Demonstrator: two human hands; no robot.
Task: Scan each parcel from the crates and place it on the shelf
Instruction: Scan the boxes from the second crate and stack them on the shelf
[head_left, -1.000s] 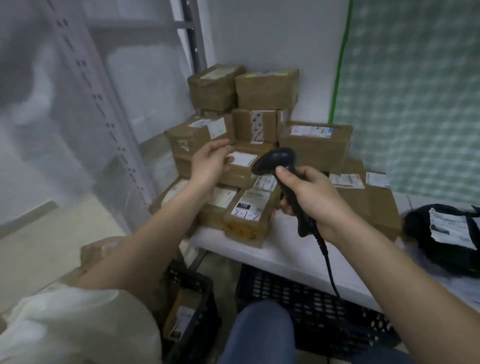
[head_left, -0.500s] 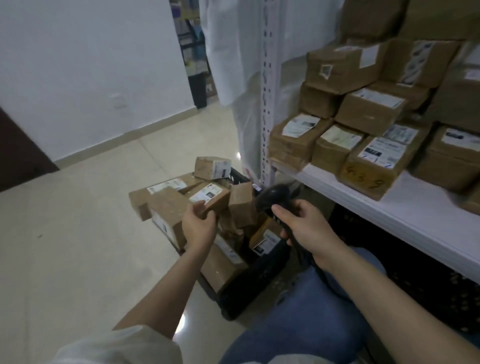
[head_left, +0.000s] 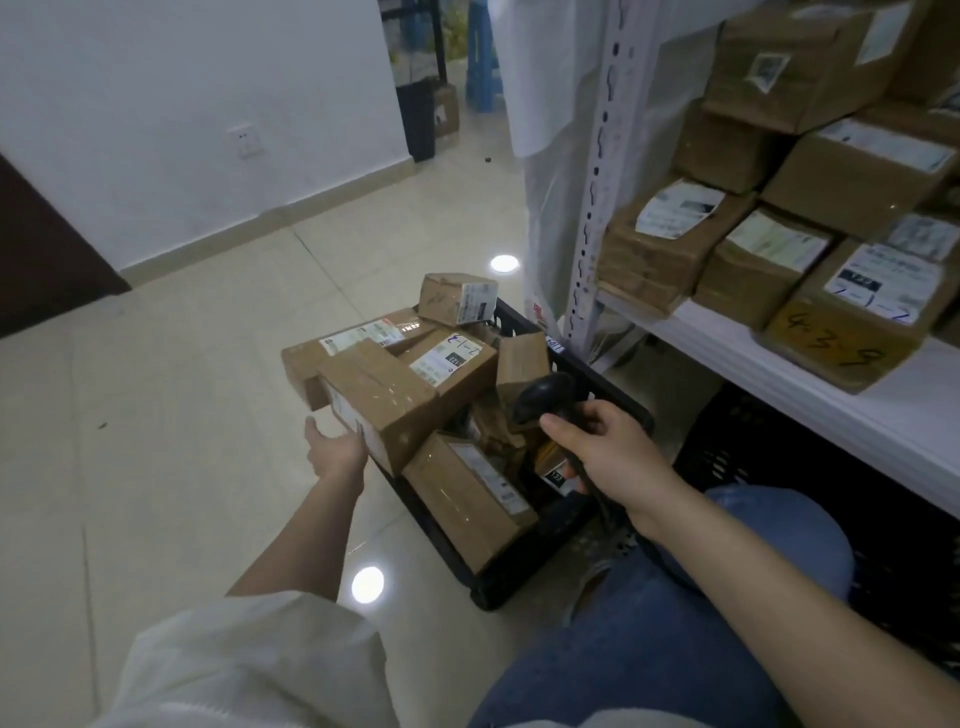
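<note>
**Left hand shifted from crate pile top to near end of a long parcel**

Left hand (head_left: 336, 453): fingers spread, palm against the near left end of the taped long parcel (head_left: 378, 399); no closed grip visible
Right hand (head_left: 608, 453): wrapped round the barcode scanner (head_left: 543, 397) over the crate
Black crate (head_left: 519, 561): on the floor, heaped with parcels, unscanned by my estimate
Shelf (head_left: 810, 371), right: many labelled boxes stacked; task partway

I can read "4-3-9" handwritten on the front face of the brown cardboard box at the white shelf's edge (head_left: 836, 358). A brown cardboard parcel in the black plastic crate (head_left: 452, 364) carries a white label marked "2-1-3" by hand. A small black tag reading "127" (head_left: 557, 477) shows below the scanner. Other labels are too blurred.
</note>
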